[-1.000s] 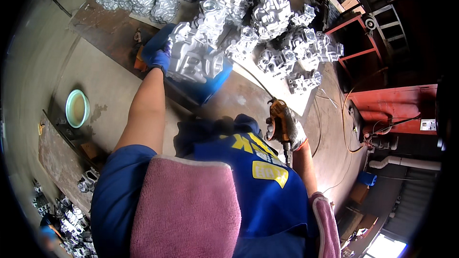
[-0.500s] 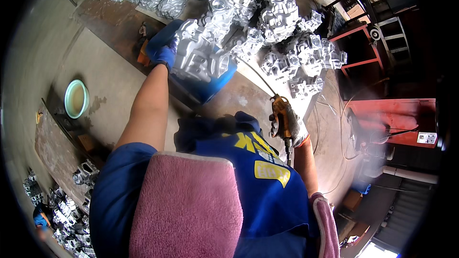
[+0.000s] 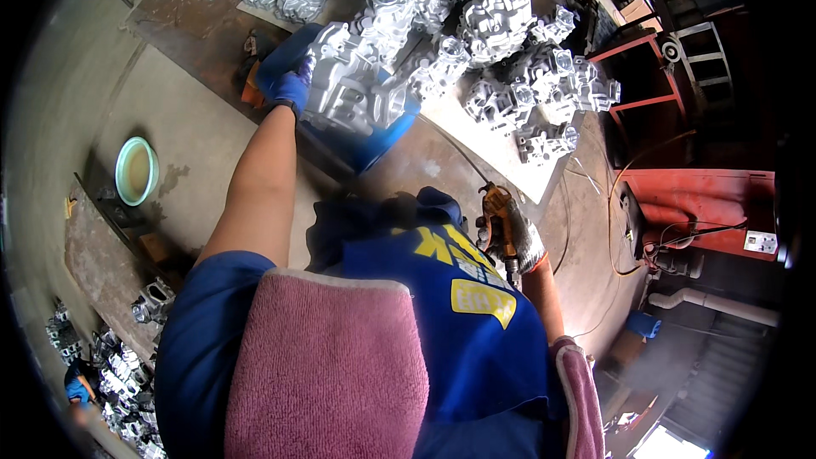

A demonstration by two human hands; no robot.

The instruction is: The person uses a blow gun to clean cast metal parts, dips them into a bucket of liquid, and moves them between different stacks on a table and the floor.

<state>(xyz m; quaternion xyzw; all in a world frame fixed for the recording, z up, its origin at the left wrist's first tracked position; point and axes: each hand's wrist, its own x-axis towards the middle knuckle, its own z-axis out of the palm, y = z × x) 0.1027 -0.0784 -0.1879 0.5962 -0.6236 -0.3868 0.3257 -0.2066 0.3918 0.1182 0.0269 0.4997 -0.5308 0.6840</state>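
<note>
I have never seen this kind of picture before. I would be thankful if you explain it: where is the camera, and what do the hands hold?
There is no robot here. A wide fisheye camera on a person's head looks down, so straight edges look bent. The pink cloth lies over the person's own blue clothes. The left hand, in a blue glove, touches a large grey metal casting above a blue container; how firmly it grips is unclear. The right hand, in a whitish glove, holds a gun-shaped tool with a long thin tube. Beyond, more metal castings stand grouped, some on a pale sheet.
</note>
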